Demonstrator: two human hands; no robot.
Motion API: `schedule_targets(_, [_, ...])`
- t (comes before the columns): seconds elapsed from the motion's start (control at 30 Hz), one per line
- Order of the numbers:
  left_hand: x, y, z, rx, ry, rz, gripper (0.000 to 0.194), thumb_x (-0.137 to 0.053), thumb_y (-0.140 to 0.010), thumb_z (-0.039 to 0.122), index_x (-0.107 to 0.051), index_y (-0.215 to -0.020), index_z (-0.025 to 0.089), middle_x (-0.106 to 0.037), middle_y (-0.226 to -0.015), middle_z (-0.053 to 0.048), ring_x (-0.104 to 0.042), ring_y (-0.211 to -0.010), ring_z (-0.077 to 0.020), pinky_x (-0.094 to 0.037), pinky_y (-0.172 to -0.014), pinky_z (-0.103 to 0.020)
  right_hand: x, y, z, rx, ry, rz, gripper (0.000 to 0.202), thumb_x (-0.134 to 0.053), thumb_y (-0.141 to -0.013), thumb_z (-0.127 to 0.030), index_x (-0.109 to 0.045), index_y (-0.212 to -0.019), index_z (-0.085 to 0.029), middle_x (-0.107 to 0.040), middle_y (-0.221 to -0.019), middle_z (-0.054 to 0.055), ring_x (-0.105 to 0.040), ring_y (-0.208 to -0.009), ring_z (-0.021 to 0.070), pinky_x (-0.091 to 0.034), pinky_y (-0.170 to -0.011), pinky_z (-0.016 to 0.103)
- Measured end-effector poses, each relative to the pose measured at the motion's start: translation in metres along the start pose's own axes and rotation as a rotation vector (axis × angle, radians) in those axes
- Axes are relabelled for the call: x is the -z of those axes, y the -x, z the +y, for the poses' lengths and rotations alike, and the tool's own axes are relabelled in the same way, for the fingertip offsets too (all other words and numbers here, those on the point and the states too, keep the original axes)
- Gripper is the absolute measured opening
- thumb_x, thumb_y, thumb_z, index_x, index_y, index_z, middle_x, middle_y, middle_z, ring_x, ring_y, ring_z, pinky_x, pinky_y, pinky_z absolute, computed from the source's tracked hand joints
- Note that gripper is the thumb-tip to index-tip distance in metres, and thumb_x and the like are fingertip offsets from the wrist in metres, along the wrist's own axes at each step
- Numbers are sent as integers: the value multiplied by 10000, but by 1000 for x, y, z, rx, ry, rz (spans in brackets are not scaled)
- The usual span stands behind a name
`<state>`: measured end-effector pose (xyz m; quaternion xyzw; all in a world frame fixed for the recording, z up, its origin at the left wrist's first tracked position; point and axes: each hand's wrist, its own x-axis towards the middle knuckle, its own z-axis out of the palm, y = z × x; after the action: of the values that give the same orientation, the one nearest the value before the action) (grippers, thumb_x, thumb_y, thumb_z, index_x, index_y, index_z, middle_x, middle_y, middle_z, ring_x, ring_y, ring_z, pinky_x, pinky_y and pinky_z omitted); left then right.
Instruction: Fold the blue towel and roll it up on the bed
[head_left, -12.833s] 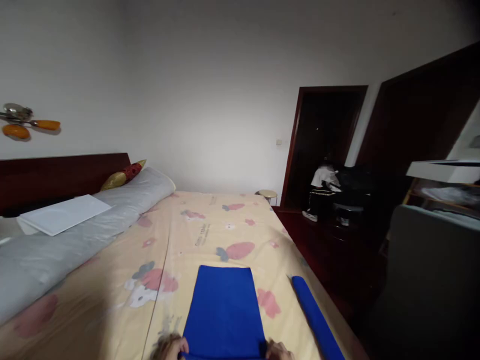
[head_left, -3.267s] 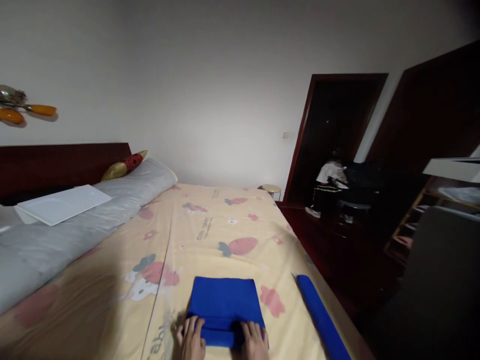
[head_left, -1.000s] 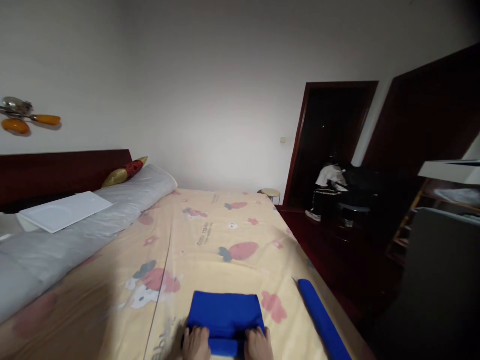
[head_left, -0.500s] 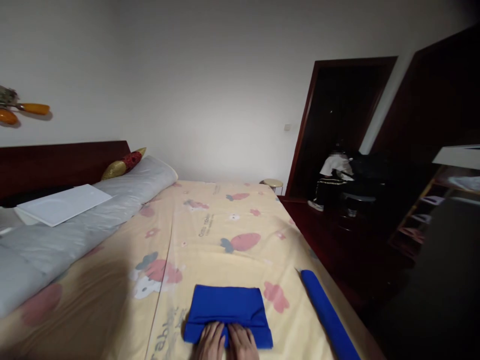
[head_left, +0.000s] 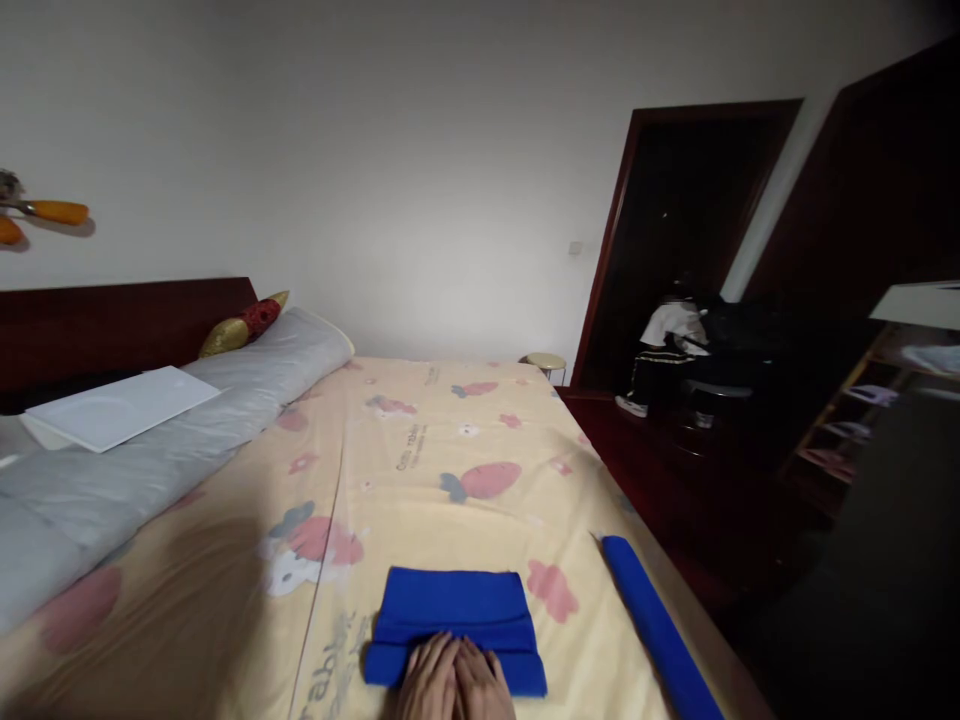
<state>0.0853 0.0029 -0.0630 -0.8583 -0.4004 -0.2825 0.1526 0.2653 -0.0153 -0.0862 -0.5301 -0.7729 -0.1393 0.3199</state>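
Both hands are laid flat, fingers extended and held together, on the near rolled edge of the blue cloth [head_left: 454,625]; nothing is pinched or enclosed. The left hand [head_left: 429,682] and the right hand [head_left: 481,686] are placed side by side, touching one another at the middle of the roll, with the wrists cut off by the bottom edge of the view. Whether the thumbs are tucked under the fabric cannot be determined.

The blue cloth is partly rolled: a thick roll is formed under the palms, and a short flat portion is left lying beyond it, away from the person. It is located on the near part of the bed sheet [head_left: 420,470], which is pale yellow and printed with pink and grey cartoon motifs.

A second blue roll [head_left: 656,630] is observed to the right, near the bed's edge, well apart from the hands and angled away from the cloth.

Along the left side a grey bolster [head_left: 142,465] is noted, with a white flat sheet [head_left: 120,405] resting on it and a red-and-gold cushion [head_left: 244,322] at its far end against the dark headboard [head_left: 112,325]. A small round stool [head_left: 545,362] is seen beyond the far corner of the bed. Another person [head_left: 664,355] is visible by the dark doorway [head_left: 675,220].
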Motion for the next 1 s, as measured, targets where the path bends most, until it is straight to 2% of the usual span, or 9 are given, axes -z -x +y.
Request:
schedule_targets(0.1, [6,17,-30,22,-48,-51,442,-467,-931,335,-496,-1370,293,-649,-1308,20,-631,-1133,-117,-507,-912,-238,12,19,40,-68,107,8,340,-484,-917,-411,-639,-1201,-306,-687,-1195,-2,-667,-1048,200,-486,-852,329])
schedule_targets(0.23, [15,36,-57,291,-193,13,388,-415,-937,311,-595,-1281,291,-650,-1301,-18,-634,-1150,-190,-511,-892,-355,37,42,90,-165,188,0,382,-411,-934,-441,-629,-1221,-313,-619,-1304,25,-608,-1163,261,-497,-861,410])
schedule_targets(0.3, [13,27,-43,305,-193,13,411,-391,-936,263,-575,-1303,286,-624,-1335,-19,-608,-1192,-195,-520,-893,-362,37,39,86,-173,179,-6,386,-415,-930,-402,-608,-1252,-312,-597,-1330,24,-585,-1197,262,-496,-887,412])
schedule_targets(0.5, [-27,-7,28,-51,-19,30,628,-383,-858,120,-354,-1461,292,-620,-1337,19,-616,-1176,-138,-537,-930,-248,-5,12,26,23,47,-142,467,-503,-857,-288,-551,-1320,-331,-632,-1262,-31,-640,-1111,204,-523,-847,307])
schedule_targets(0.57, [-36,1,23,-74,-5,15,679,-393,-844,116,-294,-1481,329,-642,-1305,37,-655,-1111,-133,-549,-900,-239,-10,17,29,43,59,-145,472,-527,-867,-342,-525,-1338,-359,-608,-1288,-37,-641,-1109,205,-529,-851,311])
schedule_targets(0.63, [-33,16,-1,-42,-32,-6,688,-415,-859,159,-231,-1496,344,-639,-1307,37,-664,-1092,-132,-549,-890,-243,-3,28,46,-4,122,-111,455,-531,-880,-420,-537,-1329,-348,-588,-1309,-14,-639,-1112,223,-533,-865,336])
schedule_targets(0.8, [17,34,-57,59,-207,54,658,-436,-903,254,-189,-1512,275,-603,-1360,13,-606,-1186,-129,-507,-960,-265,37,48,93,-217,204,-164,502,-470,-889,-556,-557,-1314,-303,-548,-1352,35,-591,-1181,299,-531,-899,463])
schedule_targets(0.9, [35,21,-53,72,-258,35,628,-417,-899,247,-246,-1503,232,-520,-1444,-8,-526,-1287,-161,-493,-1004,-308,53,36,93,-191,164,-175,543,-454,-901,-515,-467,-1392,-283,-456,-1440,51,-522,-1266,299,-495,-963,481])
schedule_targets(1.0, [23,18,-36,-8,-256,98,668,-408,-833,145,-298,-1488,220,-587,-1379,-4,-557,-1255,-160,-495,-1004,-308,45,25,73,-71,141,-32,481,-453,-897,-321,-498,-1374,-279,-515,-1406,51,-560,-1231,248,-498,-944,373])
